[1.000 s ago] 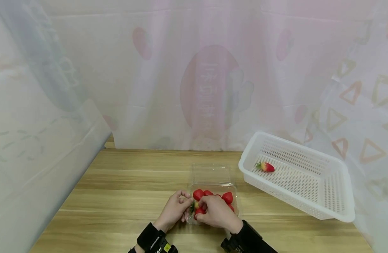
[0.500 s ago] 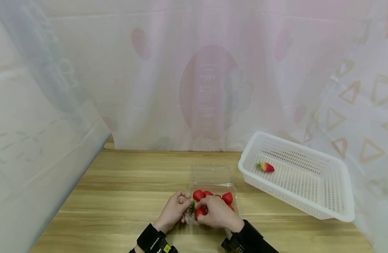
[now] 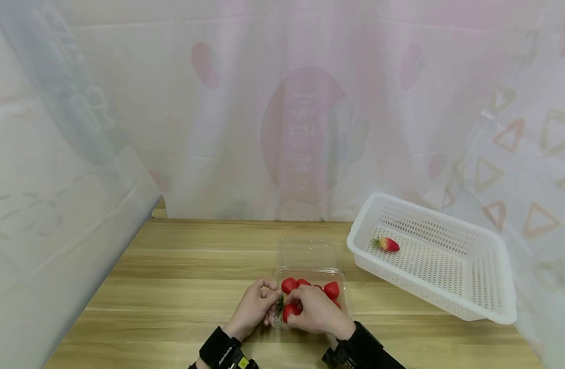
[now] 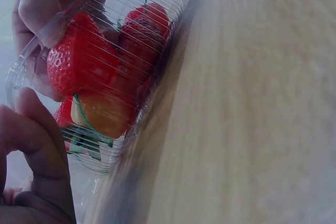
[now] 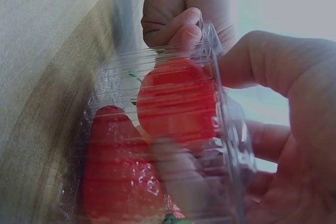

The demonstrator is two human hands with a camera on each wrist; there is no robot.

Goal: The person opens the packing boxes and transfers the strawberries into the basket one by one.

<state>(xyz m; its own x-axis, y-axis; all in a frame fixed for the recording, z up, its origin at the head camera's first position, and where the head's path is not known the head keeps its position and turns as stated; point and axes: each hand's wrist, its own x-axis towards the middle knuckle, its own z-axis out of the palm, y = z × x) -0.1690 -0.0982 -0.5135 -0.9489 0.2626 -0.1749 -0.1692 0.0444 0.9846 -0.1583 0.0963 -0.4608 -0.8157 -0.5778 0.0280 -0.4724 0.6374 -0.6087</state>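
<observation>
In the head view a clear plastic clamshell box (image 3: 344, 303) stands on the table with its lid (image 3: 308, 254) folded back, away from me. Several red strawberries lie in it, one (image 3: 331, 290) at the right. My left hand (image 3: 252, 308) pinches the box's left rim between thumb and curled fingers. Reaching in from the right, my right hand (image 3: 318, 310) has thumb and fingers around a red strawberry (image 3: 291, 311) at the front left. The left wrist view shows that strawberry (image 4: 79, 59) at the rim, above others, one with a yellowish top (image 4: 102, 113). Some strawberries are hidden under my right hand.
At the right stands a white perforated basket (image 3: 436, 294), set at an angle. One strawberry (image 3: 388, 244) with green leaves lies in its left part. Printed cloth (image 3: 236, 128) hangs behind the wooden table (image 3: 181, 266) and along both sides.
My right fingers have shifted slightly around the strawberry, and less of a yellowish patch shows beside them. The left hand, box and basket stay in place.
</observation>
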